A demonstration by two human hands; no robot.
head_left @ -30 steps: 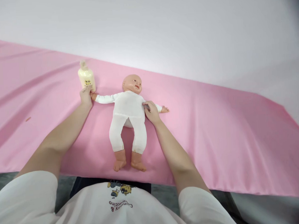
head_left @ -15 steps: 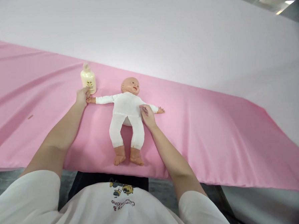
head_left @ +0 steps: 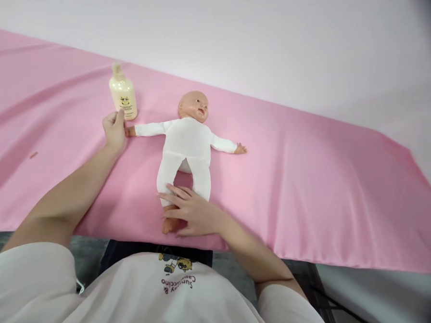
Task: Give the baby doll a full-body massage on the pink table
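A baby doll in a white suit lies on its back on a pink cloth, arms spread out. Just in front of a cream pump bottle, my left hand is closed at the doll's hand on the left side; what its fingers grip is too hidden to make out. Over the doll's lower legs my right hand is spread, its fingertips at the leg on the left. It covers the foot on the right side.
A small brownish strip lies on the cloth at the far left. Beyond the pink cloth stretches a white surface. The cloth's near edge runs just in front of my body.
My right hand has moved from the doll's side down to its lower legs and has opened. The view has shifted slightly. My left hand stays by the doll's hand.
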